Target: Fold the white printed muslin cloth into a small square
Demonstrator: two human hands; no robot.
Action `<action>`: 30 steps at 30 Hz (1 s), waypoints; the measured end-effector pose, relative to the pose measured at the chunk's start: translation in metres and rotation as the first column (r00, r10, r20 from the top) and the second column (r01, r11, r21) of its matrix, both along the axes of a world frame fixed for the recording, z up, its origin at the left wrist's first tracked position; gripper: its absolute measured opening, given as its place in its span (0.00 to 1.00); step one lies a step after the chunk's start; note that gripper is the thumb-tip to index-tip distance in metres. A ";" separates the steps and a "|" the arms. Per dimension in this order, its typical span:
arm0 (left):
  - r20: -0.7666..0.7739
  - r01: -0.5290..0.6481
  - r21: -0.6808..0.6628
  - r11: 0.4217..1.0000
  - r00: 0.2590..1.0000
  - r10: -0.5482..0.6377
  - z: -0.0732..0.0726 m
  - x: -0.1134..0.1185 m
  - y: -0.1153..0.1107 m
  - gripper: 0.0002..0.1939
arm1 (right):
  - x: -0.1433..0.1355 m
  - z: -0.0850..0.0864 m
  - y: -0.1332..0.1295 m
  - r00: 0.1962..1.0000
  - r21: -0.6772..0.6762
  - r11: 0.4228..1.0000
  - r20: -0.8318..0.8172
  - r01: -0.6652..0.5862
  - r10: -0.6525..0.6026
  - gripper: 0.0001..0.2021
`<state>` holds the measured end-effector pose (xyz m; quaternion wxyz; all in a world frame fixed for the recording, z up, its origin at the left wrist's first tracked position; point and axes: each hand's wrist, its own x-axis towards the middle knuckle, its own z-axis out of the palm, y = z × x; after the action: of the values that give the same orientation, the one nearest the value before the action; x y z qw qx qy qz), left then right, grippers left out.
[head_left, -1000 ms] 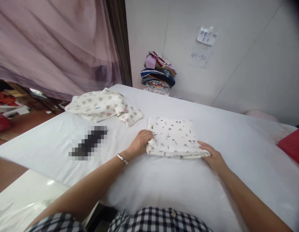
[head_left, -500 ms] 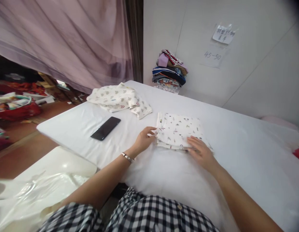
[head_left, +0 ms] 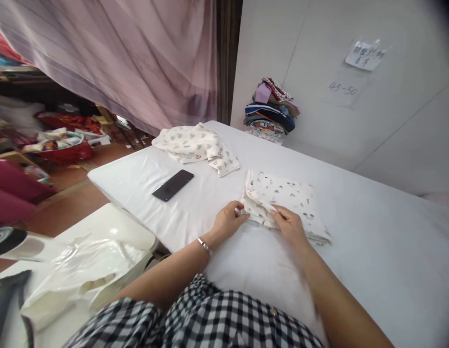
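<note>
A folded white cloth (head_left: 291, 193) with small scattered prints lies on the white-covered table in front of me. My left hand (head_left: 229, 218) is at its near left corner, thumb and fingers pinched on the edge. With thumb and fingertips, my right hand (head_left: 290, 226) grips the upper layer along the near side. That layer is lifted and turned back at the left, so the layer below shows. Farther off to the left lies a second white printed cloth (head_left: 190, 144), loosely crumpled. A black phone (head_left: 173, 185) rests on the table between that cloth and my left forearm.
A stack of folded clothes (head_left: 271, 113) stands against the wall beyond the table. Clear plastic (head_left: 97, 261) covers a lower white surface at my left. Past it, a red basket (head_left: 70, 151) sits on the floor. A pink curtain (head_left: 155, 63) hangs behind.
My right hand has gone from lying flat on the folded cloth to gripping its top layer, now partly lifted. My left hand stays at the left corner. The view has turned left.
</note>
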<state>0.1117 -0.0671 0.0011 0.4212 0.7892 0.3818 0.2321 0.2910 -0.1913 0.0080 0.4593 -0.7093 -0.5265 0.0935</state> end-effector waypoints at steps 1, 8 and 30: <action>0.029 -0.005 -0.012 1.000 1.000 0.005 -0.001 0.001 0.001 0.13 | 0.000 -0.001 -0.001 0.999 0.007 1.000 0.041 -0.023 0.022 0.13; 0.167 -0.002 0.018 1.000 0.986 -0.001 -0.001 0.002 0.002 0.03 | 0.002 -0.007 -0.001 0.870 -0.020 0.974 0.446 -0.226 0.211 0.12; 0.222 0.058 -0.052 0.997 0.974 -0.045 0.003 -0.002 0.004 0.06 | -0.032 0.011 0.029 0.925 0.033 0.995 0.373 -0.090 0.071 0.11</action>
<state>0.1100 -0.0634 0.0041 0.4896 0.7557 0.3188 0.2960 0.2592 -0.1627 0.0188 0.3645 -0.6803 -0.6348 -0.0367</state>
